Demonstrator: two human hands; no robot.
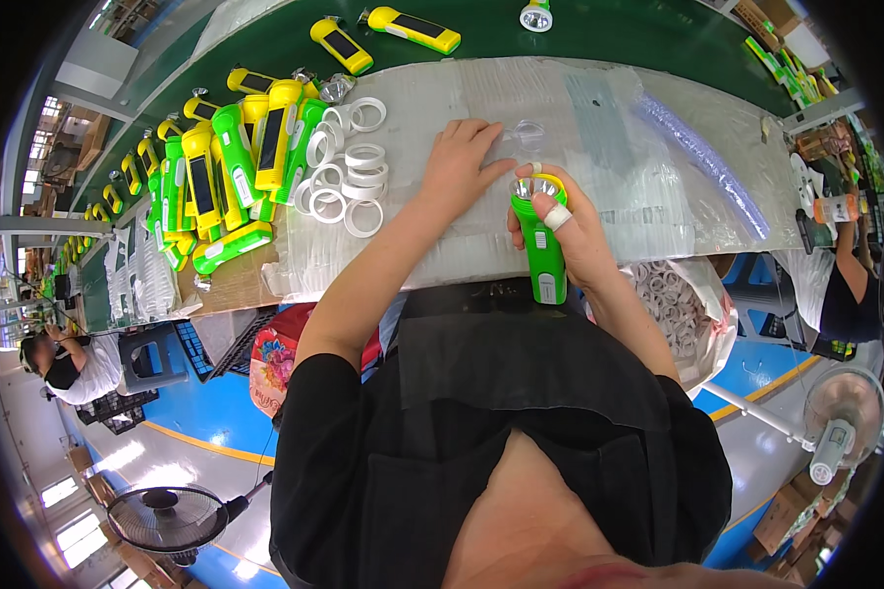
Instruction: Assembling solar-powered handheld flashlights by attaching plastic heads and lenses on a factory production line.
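Observation:
My right hand [581, 221] is closed around a green flashlight [544, 257], held upright with its reflector head at the top and no ring on the head that I can make out. White tape wraps the thumb and a finger. My left hand [465, 162] rests on the plastic-covered table, thumb and fingers apart, its fingertips beside clear round lenses [528, 133]. Whether it touches one I cannot tell. Left of that hand lie several loose white rings [363, 218], some overlapping.
A heap of green and yellow flashlights [201, 182] covers the table's left side. More yellow flashlights [414, 27] lie on the green belt [599, 34] behind. A clear plastic strip [707, 162] lies at right. Below the edge hangs a bag of white rings [670, 314]. Fans stand either side.

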